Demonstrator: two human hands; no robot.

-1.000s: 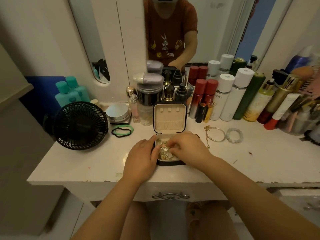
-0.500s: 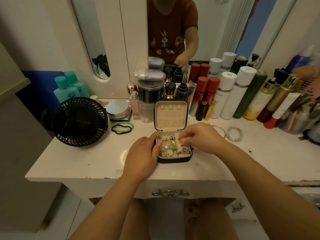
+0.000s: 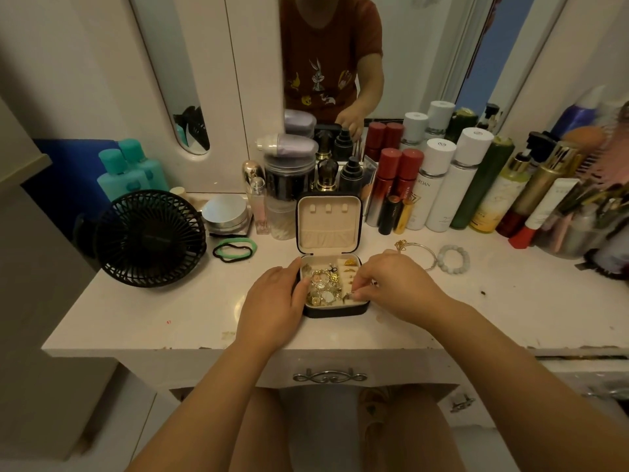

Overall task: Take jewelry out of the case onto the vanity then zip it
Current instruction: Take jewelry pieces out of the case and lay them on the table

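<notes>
The left hand [image 3: 272,301] lies against the left wall of the small black square jewellery case with cream lining [image 3: 335,312]. Its fingers curve round the far left corner and its thumb rests on the rim, holding the case. The right hand [image 3: 394,284] reaches in over the case's right wall, thumb and forefinger pinching a small dark metal piece [image 3: 349,295] at the near right of the tray. The case stands on the white vanity top [image 3: 170,311], its lid upright behind the tray. A tangle of gold and silver jewellery [image 3: 323,284] fills the tray's left part. The pieces blur together, and the pinched piece is too small to identify. The right hand hides the case's right wall. Right of the case lie a thin gold bangle [image 3: 402,246] and a pale green bead bracelet [image 3: 441,259].
</notes>
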